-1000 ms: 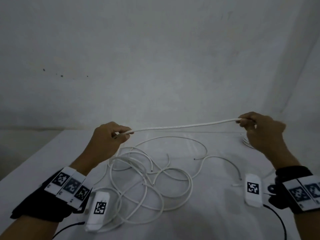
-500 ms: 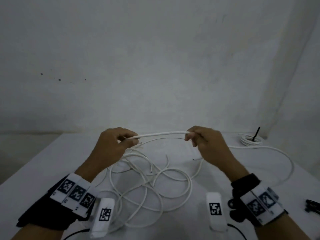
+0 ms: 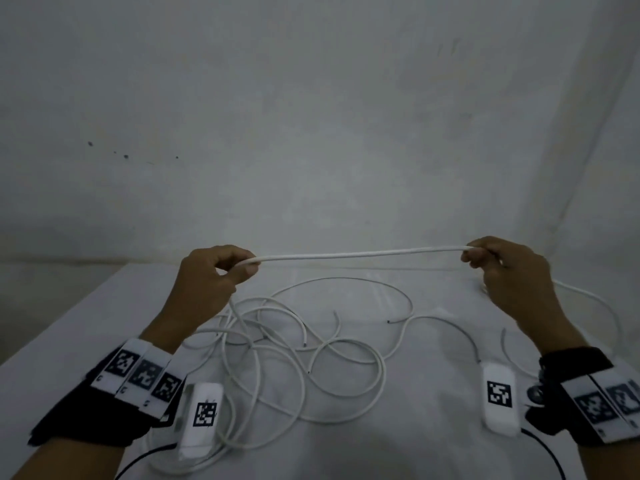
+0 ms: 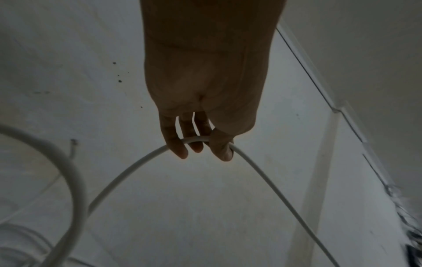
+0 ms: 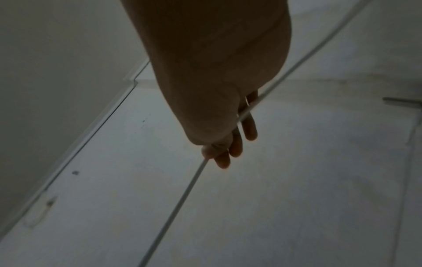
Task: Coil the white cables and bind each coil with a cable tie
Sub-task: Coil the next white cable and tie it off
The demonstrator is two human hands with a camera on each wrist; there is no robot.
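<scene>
A white cable (image 3: 360, 253) runs taut between both hands above the table. My left hand (image 3: 221, 271) pinches it at the left with thumb and fingers curled round it; the left wrist view shows the cable (image 4: 198, 140) passing under the fingertips. My right hand (image 3: 495, 261) pinches the same cable at the right; in the right wrist view the cable (image 5: 194, 178) slants out from between thumb and fingers. A loose tangle of white cables (image 3: 294, 351) lies on the table below, between my forearms. No cable tie shows.
The table (image 3: 415, 427) is covered in white and meets a pale wall behind. More slack cable (image 3: 602, 306) loops past my right hand toward the table's right side. Loose cable ends (image 3: 389, 321) lie near the middle.
Half a second ago my right hand was close to the left; it has slid right along the cable, stretching a long span. The left hand stayed put.
</scene>
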